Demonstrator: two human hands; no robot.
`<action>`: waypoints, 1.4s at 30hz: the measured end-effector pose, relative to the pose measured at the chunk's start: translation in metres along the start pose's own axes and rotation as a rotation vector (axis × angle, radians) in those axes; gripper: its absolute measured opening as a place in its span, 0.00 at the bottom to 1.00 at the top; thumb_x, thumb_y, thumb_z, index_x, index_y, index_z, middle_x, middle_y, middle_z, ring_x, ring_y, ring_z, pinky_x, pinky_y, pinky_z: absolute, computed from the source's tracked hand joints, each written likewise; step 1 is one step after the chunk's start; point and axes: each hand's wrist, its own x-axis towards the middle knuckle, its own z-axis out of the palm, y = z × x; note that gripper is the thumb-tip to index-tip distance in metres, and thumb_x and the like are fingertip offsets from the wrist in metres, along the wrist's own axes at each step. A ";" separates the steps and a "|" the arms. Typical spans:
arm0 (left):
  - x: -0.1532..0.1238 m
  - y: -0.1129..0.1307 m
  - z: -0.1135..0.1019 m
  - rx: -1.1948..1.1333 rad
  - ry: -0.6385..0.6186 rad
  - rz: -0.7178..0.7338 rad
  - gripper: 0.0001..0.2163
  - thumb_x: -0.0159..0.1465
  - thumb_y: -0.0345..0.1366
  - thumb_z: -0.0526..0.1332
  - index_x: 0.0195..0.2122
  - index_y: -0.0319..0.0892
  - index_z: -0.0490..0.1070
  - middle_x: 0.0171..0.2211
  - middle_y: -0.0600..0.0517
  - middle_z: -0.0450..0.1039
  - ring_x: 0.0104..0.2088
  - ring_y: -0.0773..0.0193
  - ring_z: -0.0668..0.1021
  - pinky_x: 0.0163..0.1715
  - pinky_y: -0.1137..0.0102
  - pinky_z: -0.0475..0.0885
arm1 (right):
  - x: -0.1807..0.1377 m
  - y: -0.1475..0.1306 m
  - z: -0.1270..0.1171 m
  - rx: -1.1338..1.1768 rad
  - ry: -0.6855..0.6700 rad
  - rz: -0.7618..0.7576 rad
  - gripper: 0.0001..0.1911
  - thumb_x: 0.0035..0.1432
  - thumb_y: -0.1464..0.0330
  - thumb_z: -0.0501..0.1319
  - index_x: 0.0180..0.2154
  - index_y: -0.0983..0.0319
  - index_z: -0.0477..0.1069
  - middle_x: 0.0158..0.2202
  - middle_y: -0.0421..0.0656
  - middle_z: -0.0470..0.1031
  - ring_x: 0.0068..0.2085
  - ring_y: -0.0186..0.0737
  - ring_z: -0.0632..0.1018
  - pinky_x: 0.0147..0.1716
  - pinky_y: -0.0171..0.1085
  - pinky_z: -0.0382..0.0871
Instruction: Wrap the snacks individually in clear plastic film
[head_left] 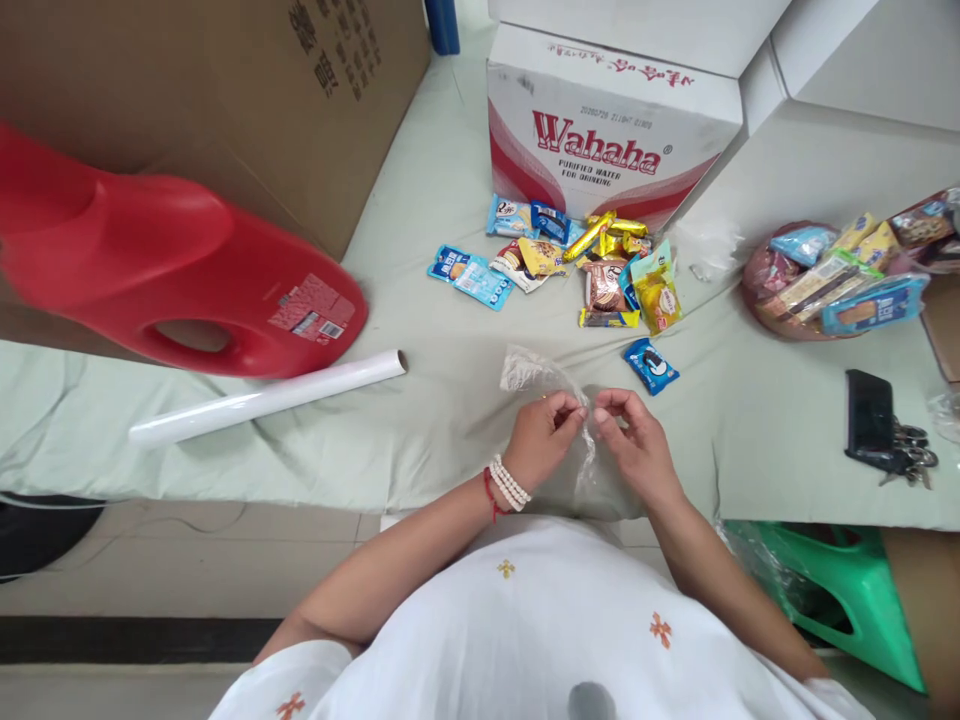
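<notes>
A clear plastic bag (536,372) lies crumpled on the pale green cloth and reaches down between my hands. My left hand (544,438), with a white bead bracelet at the wrist, pinches one edge of the bag. My right hand (636,440) pinches the facing edge, fingertips almost touching the left ones. Beyond the hands lies a heap of small snack packets (600,265). One blue cookie packet (651,365) sits apart, just above my right hand.
A red plastic jug (172,265) lies on its side at left beside a white roll (266,399). A Wahaha water carton (607,130) stands at the back. A filled snack bag (832,280), a black phone (868,412) and keys (911,452) lie right. A green stool (847,590) stands below.
</notes>
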 end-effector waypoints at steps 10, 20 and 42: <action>-0.011 0.003 -0.016 0.171 0.086 0.052 0.09 0.66 0.40 0.59 0.30 0.44 0.72 0.27 0.53 0.71 0.30 0.63 0.72 0.35 0.68 0.65 | 0.005 -0.001 0.008 0.124 -0.022 0.032 0.18 0.63 0.49 0.63 0.37 0.57 0.70 0.37 0.42 0.73 0.37 0.40 0.73 0.34 0.35 0.73; -0.009 -0.008 -0.019 -0.152 0.047 -0.083 0.14 0.66 0.48 0.59 0.31 0.43 0.69 0.23 0.58 0.63 0.25 0.67 0.65 0.28 0.70 0.60 | 0.009 0.010 0.022 0.315 0.094 0.148 0.19 0.61 0.49 0.65 0.34 0.58 0.68 0.32 0.39 0.71 0.31 0.36 0.71 0.30 0.34 0.71; -0.025 -0.024 -0.072 -0.061 0.257 -0.185 0.14 0.67 0.50 0.58 0.32 0.44 0.68 0.24 0.57 0.66 0.25 0.67 0.68 0.28 0.71 0.63 | 0.027 0.022 0.022 0.166 0.139 0.164 0.19 0.60 0.49 0.64 0.36 0.57 0.66 0.21 0.32 0.62 0.18 0.32 0.62 0.17 0.33 0.55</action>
